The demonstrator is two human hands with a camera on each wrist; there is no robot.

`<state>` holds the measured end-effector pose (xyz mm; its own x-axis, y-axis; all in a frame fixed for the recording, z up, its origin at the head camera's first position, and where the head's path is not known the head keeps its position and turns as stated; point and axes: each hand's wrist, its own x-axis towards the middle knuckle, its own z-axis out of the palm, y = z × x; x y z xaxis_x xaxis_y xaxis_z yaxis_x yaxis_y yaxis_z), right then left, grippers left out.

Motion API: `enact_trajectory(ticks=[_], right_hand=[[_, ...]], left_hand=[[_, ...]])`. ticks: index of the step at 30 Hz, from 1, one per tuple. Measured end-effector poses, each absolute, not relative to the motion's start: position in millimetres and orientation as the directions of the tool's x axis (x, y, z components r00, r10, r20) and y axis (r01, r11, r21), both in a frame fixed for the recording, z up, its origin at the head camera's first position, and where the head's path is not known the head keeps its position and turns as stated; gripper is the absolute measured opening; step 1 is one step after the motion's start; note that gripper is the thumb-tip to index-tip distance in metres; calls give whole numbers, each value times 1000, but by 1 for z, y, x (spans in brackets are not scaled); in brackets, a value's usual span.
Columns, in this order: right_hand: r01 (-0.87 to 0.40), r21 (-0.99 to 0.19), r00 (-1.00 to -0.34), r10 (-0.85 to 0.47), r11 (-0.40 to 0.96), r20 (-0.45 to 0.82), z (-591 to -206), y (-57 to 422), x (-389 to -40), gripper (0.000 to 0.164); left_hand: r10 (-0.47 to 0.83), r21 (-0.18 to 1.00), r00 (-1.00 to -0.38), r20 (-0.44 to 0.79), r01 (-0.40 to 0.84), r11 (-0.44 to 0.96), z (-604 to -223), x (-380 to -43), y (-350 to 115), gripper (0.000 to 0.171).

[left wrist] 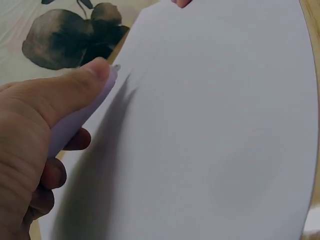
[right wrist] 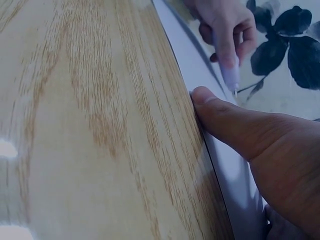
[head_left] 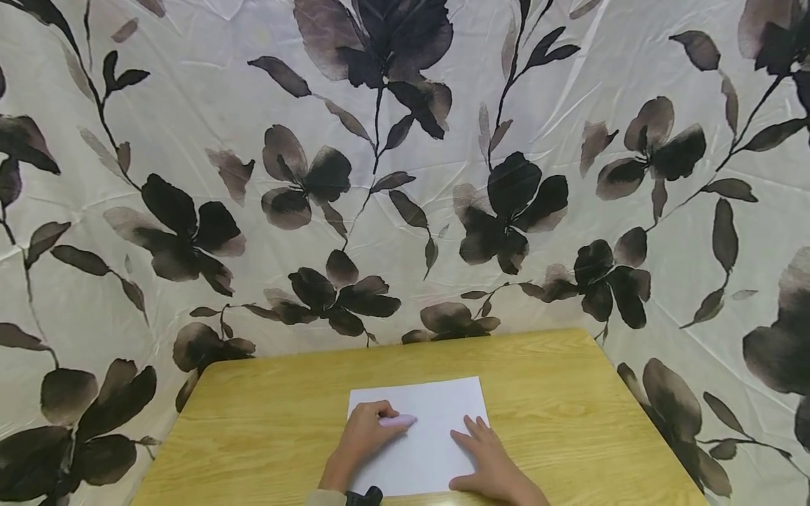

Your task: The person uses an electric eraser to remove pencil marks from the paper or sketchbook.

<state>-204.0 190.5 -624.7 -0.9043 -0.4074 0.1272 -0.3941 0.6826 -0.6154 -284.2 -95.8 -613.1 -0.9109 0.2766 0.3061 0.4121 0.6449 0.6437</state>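
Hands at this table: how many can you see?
2. The left hand grips a lilac pen-shaped tool over the paper's left side; the right hand rests at its right side, fingers spread. No other hand shows.

2 grips (head_left: 367, 433) (head_left: 489, 460) — 1 tool (head_left: 397, 420), 1 ppr sht (head_left: 430, 457), 1 tbl (head_left: 266, 422)

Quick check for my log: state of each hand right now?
Left hand: closed, holding the lilac pen-like tool.
Right hand: open, fingers spread on the white paper.
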Motion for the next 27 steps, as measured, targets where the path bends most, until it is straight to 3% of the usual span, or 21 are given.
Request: enact_trajectory(ticks=[9, 27], right_hand=[[-396, -606, -906, -403, 690, 133, -624, 190, -203, 87], [-362, -609, -914, -396, 706, 84, -620, 188, -206, 89]], left_hand=[[309, 597, -901, 304, 433, 676, -610, -290, -94, 18], [319, 612, -904, 284, 428, 665, -612, -295, -93, 19]])
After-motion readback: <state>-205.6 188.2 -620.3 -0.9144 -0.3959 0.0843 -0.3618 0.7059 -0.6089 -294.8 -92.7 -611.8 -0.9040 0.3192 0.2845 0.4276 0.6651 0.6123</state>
